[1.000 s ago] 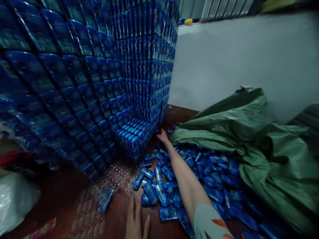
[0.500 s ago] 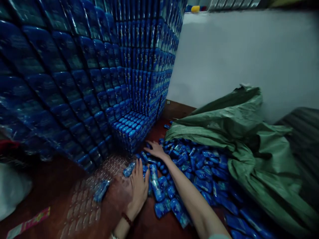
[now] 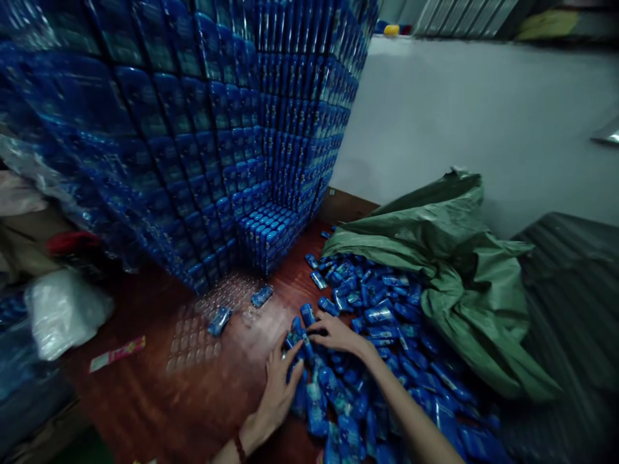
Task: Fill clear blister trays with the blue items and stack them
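Many loose blue packs [image 3: 380, 312] lie heaped on the reddish floor. My left hand [image 3: 280, 380], a dark bead bracelet on its wrist, is at the left edge of the heap, its fingers curved around some packs. My right hand [image 3: 333, 332] reaches in from the other side, fingers bent against the same small cluster of packs [image 3: 300, 338] between the hands. Whether either hand grips a pack is too blurred to tell. Two packs [image 3: 262, 296] lie apart, by a clear plastic moulded sheet [image 3: 196, 338].
A tall stack of blue packs [image 3: 207, 129] rises at the left and centre. A green sack [image 3: 464, 245] lies behind the heap, near a white wall [image 3: 449, 109]. White plastic bags [image 3: 68, 312] and a pink strip [image 3: 126, 348] are at the left.
Both hands have drawn back toward me, with packs gathered between them. The fingers have bent from a flatter spread. The view has shifted, showing more of the floor at the left.
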`<state>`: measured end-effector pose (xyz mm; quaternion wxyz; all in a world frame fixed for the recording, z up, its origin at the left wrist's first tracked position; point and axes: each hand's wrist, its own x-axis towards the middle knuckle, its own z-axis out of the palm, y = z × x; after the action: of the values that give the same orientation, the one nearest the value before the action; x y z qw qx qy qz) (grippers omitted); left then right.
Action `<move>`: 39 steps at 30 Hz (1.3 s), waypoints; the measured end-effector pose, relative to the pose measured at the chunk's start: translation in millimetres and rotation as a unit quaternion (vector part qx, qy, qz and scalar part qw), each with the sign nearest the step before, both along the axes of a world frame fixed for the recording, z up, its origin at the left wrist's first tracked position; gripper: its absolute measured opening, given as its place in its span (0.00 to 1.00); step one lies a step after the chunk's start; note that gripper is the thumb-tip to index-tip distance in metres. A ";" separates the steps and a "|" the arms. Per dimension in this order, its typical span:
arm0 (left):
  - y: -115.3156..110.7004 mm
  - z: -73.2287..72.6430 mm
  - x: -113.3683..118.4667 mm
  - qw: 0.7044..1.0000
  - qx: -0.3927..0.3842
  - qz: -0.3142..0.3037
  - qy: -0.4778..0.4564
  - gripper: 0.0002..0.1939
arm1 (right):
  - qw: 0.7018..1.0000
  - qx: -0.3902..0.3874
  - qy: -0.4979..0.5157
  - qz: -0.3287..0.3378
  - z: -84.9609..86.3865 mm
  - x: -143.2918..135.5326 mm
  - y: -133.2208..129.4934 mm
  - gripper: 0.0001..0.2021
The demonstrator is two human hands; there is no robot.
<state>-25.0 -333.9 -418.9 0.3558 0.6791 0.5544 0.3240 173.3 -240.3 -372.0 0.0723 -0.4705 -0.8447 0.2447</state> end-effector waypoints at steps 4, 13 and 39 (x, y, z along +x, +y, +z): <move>16.3 -6.5 -24.3 0.987 -0.015 0.152 0.042 0.20 | 0.993 0.049 0.033 -0.098 5.6 -17.8 2.6 0.15; 67.5 8.7 -52.5 0.932 0.123 0.190 0.284 0.25 | 0.998 0.005 0.028 -0.056 -20.8 -124.7 77.9 0.30; -49.6 -29.6 -68.1 0.984 0.115 -0.025 0.137 0.24 | 0.898 0.198 -0.025 -0.391 -39.7 1.7 -150.8 0.20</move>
<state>-93.2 -383.5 -448.5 0.2040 0.7669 0.5398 0.2809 175.0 -391.1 -411.8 0.2333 -0.7449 -0.6250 0.0124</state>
